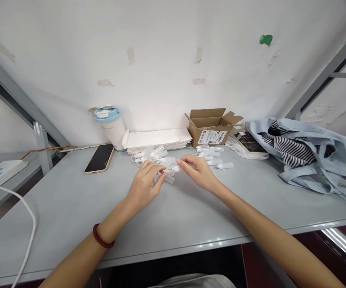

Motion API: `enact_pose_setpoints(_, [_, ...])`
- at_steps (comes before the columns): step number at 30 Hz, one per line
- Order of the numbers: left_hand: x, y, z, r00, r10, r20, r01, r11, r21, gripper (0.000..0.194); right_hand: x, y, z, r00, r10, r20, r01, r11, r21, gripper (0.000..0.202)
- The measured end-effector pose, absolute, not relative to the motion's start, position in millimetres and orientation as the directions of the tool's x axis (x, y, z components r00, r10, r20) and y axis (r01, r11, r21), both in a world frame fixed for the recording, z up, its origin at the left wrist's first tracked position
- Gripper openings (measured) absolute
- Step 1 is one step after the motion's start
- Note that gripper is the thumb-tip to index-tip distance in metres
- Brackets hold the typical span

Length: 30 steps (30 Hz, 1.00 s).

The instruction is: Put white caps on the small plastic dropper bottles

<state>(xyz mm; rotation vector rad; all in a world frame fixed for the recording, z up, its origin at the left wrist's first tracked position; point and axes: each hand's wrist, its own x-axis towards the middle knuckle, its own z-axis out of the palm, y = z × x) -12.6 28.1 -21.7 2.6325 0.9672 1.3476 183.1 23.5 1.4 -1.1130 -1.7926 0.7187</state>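
Between my two hands is a small clear plastic bottle (170,169) with a white cap, held level just above the table. My left hand (145,180) pinches its body, and the fingertips of my right hand (197,170) are closed at the cap end. Fingers cover part of the bottle. Behind my left hand lies a pile of similar clear bottles (157,152), with thin strings or loops among them. To the right of my right hand, several more such bottles (210,152) lie in a loose group.
Along the wall stand a blue-lidded cup (111,128), a stack of white packets (161,139) and an open cardboard box (210,130). A phone (100,158) lies at left on the grey table (79,208). A light-blue cloth bag (303,154) and a white cable (30,208) flank it.
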Motion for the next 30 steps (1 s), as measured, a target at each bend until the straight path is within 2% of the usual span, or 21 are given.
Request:
enact_pose_setpoints(12, [-9, 22, -26, 0.503, 0.495, 0.708, 0.446, -0.851, 0.278, 0.012, 177, 21, -6, -0.278, 0.900, 0.336, 0.387, 0.425, -0.818, 0.034])
enact_pose_setpoints(22, [-11, 27, -29, 0.526, 0.522, 0.671, 0.486, -0.832, 0.268, 0.012, 177, 22, -10, -0.349, 0.890, 0.293, 0.501, 0.441, -0.744, 0.034])
enact_pose_setpoints(25, [-18, 36, -28, 0.466, 0.561, 0.685, 0.530, -0.796, 0.292, 0.012, 179, 24, -8, -0.349, 0.886, 0.305, 0.574, 0.460, -0.678, 0.031])
enact_pose_setpoints(28, [-30, 49, -28, 0.334, 0.627, 0.704, 0.604, -0.716, 0.351, 0.013, 192, 32, 0, -0.208, 0.886, 0.414, 0.704, 0.430, -0.565, 0.026])
enact_pose_setpoints(30, [-38, 57, -31, 0.226, 0.660, 0.716, 0.657, -0.646, 0.388, 0.014, 208, 38, 8, -0.121, 0.893, 0.433, 0.820, 0.336, -0.463, 0.014])
